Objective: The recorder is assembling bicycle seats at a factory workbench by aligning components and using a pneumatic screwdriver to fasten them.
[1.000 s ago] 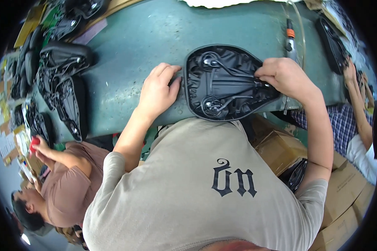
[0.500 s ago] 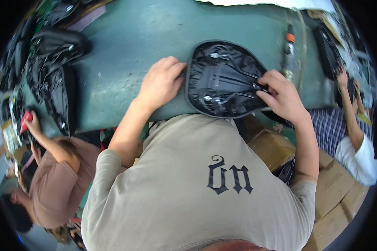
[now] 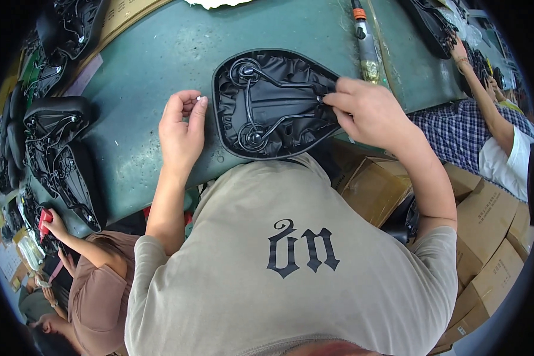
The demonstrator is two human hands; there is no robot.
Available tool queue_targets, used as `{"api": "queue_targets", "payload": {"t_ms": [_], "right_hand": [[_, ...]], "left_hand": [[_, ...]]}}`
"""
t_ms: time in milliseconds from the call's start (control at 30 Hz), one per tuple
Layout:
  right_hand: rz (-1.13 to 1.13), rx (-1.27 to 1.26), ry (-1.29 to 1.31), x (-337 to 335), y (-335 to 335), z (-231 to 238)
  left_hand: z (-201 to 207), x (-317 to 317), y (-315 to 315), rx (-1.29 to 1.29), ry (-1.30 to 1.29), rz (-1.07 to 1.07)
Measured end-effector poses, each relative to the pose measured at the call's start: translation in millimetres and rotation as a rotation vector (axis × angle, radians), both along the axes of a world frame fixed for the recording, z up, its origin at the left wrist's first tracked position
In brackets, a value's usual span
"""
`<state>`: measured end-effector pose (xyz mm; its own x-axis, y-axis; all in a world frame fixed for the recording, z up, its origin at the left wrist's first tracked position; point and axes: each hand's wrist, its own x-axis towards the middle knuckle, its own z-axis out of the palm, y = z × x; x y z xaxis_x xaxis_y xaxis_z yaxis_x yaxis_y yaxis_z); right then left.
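Note:
A black bicycle saddle (image 3: 279,111) lies upside down on the green table in front of me, showing its wire rails, two coil springs and pleated cover edge. My right hand (image 3: 368,113) is at the narrow nose end, fingers closed where the rails meet; it is slightly blurred and hides the tip. My left hand (image 3: 183,127) is raised beside the wide end, apart from the saddle. Its thumb and fingers are pinched together, with a tiny white spot at the tips that is too small to name.
More black saddles (image 3: 80,178) are piled at the left. A tool with an orange collar (image 3: 365,44) lies beyond my right hand. A person at the left holds a red object (image 3: 45,221); another person's arm (image 3: 486,101) reaches in at the right. Cardboard boxes (image 3: 480,237) stand at lower right.
My left hand has drawn back from the saddle's wide end, and its fingers have turned up into a pinch. The view has shifted; my right hand stays at the nose.

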<state>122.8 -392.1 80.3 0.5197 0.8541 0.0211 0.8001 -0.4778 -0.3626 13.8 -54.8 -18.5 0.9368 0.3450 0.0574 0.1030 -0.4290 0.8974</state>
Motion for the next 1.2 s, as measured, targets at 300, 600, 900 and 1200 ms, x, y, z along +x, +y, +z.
{"api": "queue_targets", "payload": {"t_ms": [300, 600, 900, 1200], "right_hand": [[-0.177, -0.236, 0.323, -14.2, 21.2, 0.0], [-0.286, 0.058, 0.523, -13.3, 24.6, 10.1], [0.160, 0.327, -0.125, 23.5, 55.5, 16.9], [0.559, 0.073, -0.633, 23.6, 86.9, 0.5]], "left_hand": [[1.5, -1.3, -12.2, -0.018, -0.066, -0.048], [1.4, -0.1, -18.9, 0.092, -0.116, 0.007], [15.4, 3.0, -18.1, 0.138, -0.180, -0.071], [43.3, 10.0, -8.8, 0.685, -0.352, -0.595]]}}
